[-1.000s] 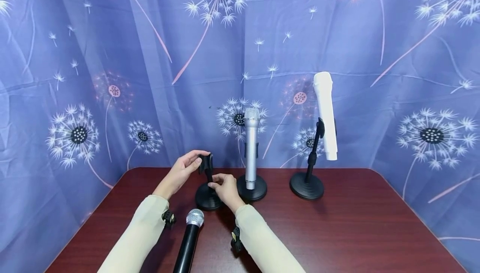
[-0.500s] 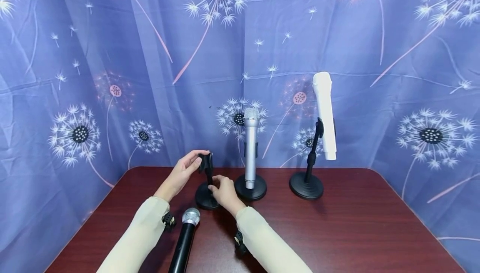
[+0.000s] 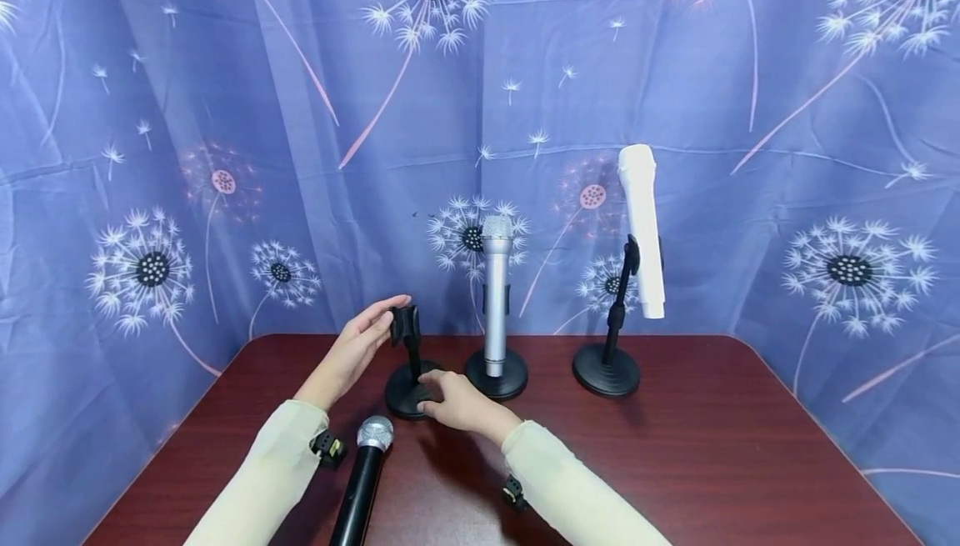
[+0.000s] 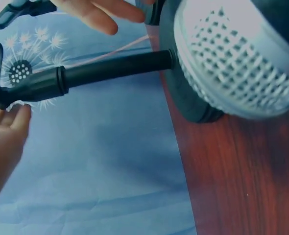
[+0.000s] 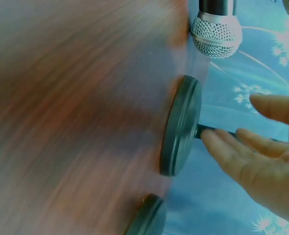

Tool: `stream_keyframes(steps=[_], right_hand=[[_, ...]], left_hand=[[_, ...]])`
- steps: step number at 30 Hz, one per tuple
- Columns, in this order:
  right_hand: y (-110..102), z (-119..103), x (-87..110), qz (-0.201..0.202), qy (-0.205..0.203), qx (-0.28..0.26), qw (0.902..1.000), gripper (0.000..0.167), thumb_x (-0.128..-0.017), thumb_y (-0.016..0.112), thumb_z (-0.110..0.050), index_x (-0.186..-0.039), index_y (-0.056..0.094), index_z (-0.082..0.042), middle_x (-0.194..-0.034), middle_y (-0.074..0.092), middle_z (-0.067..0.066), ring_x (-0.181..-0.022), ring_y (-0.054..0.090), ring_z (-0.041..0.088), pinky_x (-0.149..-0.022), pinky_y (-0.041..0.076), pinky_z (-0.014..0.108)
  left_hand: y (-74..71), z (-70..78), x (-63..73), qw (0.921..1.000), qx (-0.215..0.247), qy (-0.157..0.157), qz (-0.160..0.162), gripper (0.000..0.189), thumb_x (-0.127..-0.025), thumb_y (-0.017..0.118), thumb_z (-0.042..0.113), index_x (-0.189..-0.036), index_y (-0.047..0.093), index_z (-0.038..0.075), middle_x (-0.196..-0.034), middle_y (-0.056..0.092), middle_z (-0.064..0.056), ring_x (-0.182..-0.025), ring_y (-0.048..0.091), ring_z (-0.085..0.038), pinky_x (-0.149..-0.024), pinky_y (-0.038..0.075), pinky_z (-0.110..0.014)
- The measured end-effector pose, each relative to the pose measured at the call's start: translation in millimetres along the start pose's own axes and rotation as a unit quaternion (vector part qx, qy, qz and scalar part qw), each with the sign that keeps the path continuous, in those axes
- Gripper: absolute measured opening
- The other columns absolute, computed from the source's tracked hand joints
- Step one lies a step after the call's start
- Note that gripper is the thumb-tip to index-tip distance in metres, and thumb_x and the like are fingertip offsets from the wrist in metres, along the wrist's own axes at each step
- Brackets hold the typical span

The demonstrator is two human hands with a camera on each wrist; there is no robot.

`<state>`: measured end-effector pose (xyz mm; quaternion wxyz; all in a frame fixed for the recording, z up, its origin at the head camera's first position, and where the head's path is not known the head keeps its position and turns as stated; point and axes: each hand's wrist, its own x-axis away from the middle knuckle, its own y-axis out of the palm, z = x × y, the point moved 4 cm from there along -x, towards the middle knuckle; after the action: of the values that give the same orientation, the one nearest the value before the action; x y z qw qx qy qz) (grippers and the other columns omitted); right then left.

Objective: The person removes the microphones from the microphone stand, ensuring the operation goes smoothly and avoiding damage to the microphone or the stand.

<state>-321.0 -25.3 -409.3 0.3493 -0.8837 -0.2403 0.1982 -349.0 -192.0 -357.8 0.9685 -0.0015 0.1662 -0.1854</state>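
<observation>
At the left of the table stands a black microphone stand with an unfilled clip on top. My left hand is beside that clip, fingers fairly straight, fingertips touching or nearly touching it. In the left wrist view the fingers meet the clip from below. My right hand is low by the stand's pole, over the round base, with fingers spread and nothing held. A black microphone with a silver mesh head lies between my forearms, nearer the front.
A silver microphone sits upright in a second stand just right of my right hand. Further right, a white microphone leans in a third stand. A blue dandelion-print curtain hangs behind the dark red table.
My right hand has let go of the stand's pole and moved slightly down, its fingers spreading. My left fingers have loosened at the clip. The clip now faces a little differently.
</observation>
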Motion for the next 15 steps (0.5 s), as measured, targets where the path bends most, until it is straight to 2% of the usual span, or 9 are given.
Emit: stream_keyframes(steps=[5,10,11,13,15], right_hand=[[-10,-1,14.7,-0.034,-0.033,-0.021,0.9987,0.040,-0.089,0.066,-0.009,-0.125,0.057,0.007,-0.110,0.066,0.021,-0.101,0.065,0.030,-0.084,0.053,0.033],[-20,-1,30.8,-0.068,-0.044,-0.049,0.9955,0.037,-0.093,0.062,-0.010,-0.127,0.057,0.004,-0.113,0.066,0.018,-0.103,0.064,0.025,-0.087,0.052,0.030],[-23,-1,34.1,-0.073,-0.046,-0.054,0.9948,0.036,-0.094,0.062,-0.011,-0.127,0.057,0.003,-0.114,0.066,0.017,-0.103,0.064,0.024,-0.088,0.051,0.030],[-29,-1,40.3,-0.079,-0.045,-0.061,0.9939,0.036,-0.095,0.061,-0.012,-0.128,0.057,-0.001,-0.115,0.066,0.015,-0.105,0.063,0.021,-0.089,0.050,0.028],[-36,-2,46.3,-0.079,-0.050,-0.070,0.9932,0.035,-0.095,0.061,-0.013,-0.128,0.057,-0.002,-0.114,0.067,0.014,-0.105,0.063,0.019,-0.090,0.049,0.027]], left_hand=[[-1.0,0.2,6.5,0.9983,-0.007,-0.008,0.057,0.052,-0.103,0.046,0.029,-0.146,0.036,0.002,-0.147,0.039,-0.016,-0.129,0.041,-0.007,-0.111,0.029,-0.040],[3.8,9.2,16.7,0.9917,0.000,-0.013,0.128,0.049,-0.102,0.048,0.023,-0.144,0.037,-0.001,-0.146,0.038,-0.022,-0.124,0.044,-0.006,-0.107,0.035,-0.030],[5.3,12.2,18.6,0.9897,0.003,-0.012,0.142,0.048,-0.102,0.048,0.020,-0.143,0.038,-0.002,-0.145,0.040,-0.022,-0.124,0.045,-0.006,-0.106,0.036,-0.028],[8.8,18.5,21.8,0.9862,0.012,-0.005,0.165,0.045,-0.102,0.048,0.016,-0.142,0.039,-0.001,-0.139,0.049,-0.012,-0.124,0.045,-0.008,-0.105,0.036,-0.025],[12.9,24.7,24.9,0.9827,0.018,0.004,0.184,0.043,-0.101,0.048,0.012,-0.141,0.039,-0.002,-0.136,0.052,-0.010,-0.124,0.046,-0.010,-0.103,0.036,-0.022]])
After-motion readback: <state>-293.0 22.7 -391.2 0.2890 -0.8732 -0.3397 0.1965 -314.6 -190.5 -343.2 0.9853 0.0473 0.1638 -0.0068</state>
